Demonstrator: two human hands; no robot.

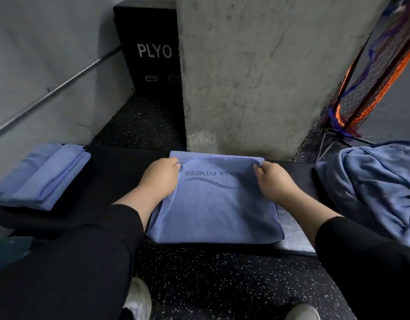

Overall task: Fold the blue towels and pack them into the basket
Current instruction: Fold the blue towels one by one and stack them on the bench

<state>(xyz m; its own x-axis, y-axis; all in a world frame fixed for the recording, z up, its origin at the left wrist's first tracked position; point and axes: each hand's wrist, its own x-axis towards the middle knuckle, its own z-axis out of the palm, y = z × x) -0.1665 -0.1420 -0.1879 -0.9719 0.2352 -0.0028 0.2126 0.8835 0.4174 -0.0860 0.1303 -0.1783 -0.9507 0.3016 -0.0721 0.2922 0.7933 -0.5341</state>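
Observation:
A blue towel (215,211) with dark lettering lies folded on a black bench (121,172) in front of me. My left hand (161,179) pinches its far left corner, and my right hand (272,182) pinches its far right corner. A stack of folded blue towels (41,179) rests on the bench at the left. A heap of unfolded blue towels (370,185) lies at the right. A mesh basket (370,84) with orange and blue trim stands at the upper right.
A grey concrete pillar (257,77) rises just behind the bench. A black plyo box (151,58) stands behind it to the left, beside a wall with a metal rail (56,91). Speckled rubber floor (222,285) and my white shoes are below.

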